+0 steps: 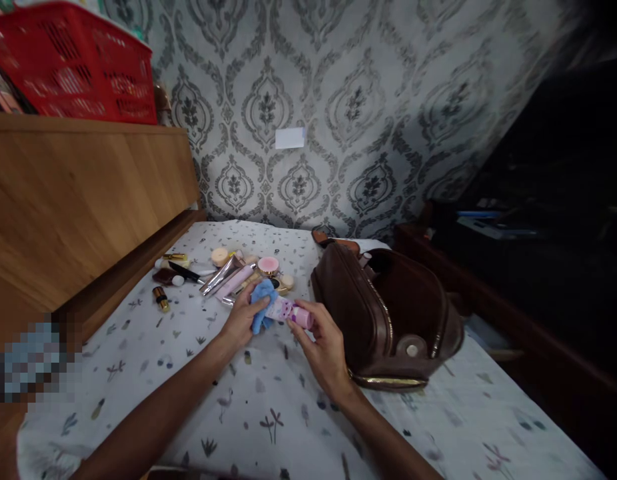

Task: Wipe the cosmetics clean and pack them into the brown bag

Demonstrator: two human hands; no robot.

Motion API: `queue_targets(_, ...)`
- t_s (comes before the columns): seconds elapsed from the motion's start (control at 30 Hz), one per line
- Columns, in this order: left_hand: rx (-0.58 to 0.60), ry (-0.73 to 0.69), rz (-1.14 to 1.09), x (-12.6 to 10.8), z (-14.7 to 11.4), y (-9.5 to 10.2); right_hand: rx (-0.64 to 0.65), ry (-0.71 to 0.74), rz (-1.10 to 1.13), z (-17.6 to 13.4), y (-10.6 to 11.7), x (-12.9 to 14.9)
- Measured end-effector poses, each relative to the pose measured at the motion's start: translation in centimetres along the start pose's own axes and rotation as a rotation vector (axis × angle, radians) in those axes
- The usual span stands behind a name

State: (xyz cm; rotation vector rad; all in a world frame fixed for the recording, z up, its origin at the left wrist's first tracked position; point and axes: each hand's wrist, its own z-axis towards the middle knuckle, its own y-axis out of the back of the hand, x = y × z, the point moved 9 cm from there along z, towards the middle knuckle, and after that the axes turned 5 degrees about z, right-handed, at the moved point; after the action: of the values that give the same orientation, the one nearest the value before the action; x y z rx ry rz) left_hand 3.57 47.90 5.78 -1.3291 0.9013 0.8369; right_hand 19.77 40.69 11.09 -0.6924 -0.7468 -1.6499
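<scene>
- Between the left hand (241,317) and the right hand (326,341) is a pink-and-white tube (280,309), held by both.
- At the tube's near-left end, the left hand grips it through a blue cloth (262,303).
- At its pink end, the right hand pinches with thumb and fingers.
- Just right of the right hand, a brown bag (349,300) gapes unzipped.
- Beyond the left hand, cosmetics (234,281) lie heaped.

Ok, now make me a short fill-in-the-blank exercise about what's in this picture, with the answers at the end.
1. The fluffy blue cloth is in the ____ hand.
2. The ____ hand holds the pink end of the small printed cylindrical container.
3. The wooden cabinet has a ____ plastic basket on top.
4. The open brown leather-look bag is to the ____ of the blue cloth.

Missing words: left; right; red; right.
</scene>
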Motion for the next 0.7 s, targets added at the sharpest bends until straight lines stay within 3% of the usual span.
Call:
queue_targets(0.37, 0.062, 0.072, 0.154, 0.4, -1.3, -1.2, 0.099, -0.036, -0.024, 1.2, 1.0, 2.7)
queue_targets(0.7, -0.045, 0.059, 0.184, -0.4, -1.2, -0.1, 0.120, -0.090, -0.010, -0.2, 0.4, 1.5)
